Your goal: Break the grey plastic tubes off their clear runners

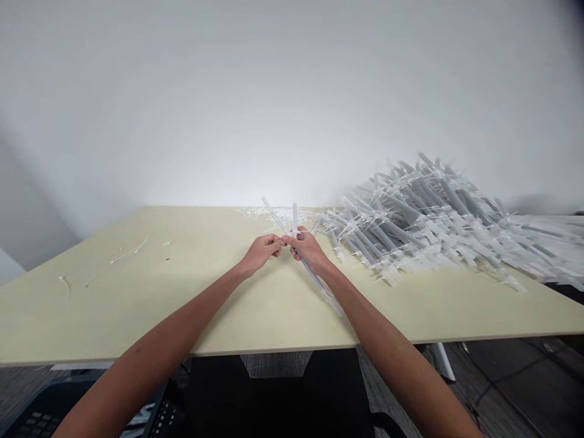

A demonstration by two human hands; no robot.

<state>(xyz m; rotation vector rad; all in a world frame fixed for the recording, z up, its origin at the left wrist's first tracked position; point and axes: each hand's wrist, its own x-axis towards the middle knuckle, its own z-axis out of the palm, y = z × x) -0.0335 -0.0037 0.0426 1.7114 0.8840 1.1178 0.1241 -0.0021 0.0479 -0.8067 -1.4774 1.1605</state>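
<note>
My right hand [311,250] is closed around a long grey translucent plastic tube [317,283], which slants from upper left to lower right above the table. A shorter clear piece [294,213] sticks up beside it from the same grip. My left hand [261,252] is closed in a pinch, its fingertips meeting those of the right hand. Whatever lies between the left fingertips is too small to make out. Behind the hands lies a scatter of small white cable ties [283,214].
A big heap of similar tubes with white ties [410,213] covers the table's right side. A few loose cable ties [130,252] lie on the left of the pale table [219,328]. A white wall stands behind, and a dark basket [159,413] is below the front edge.
</note>
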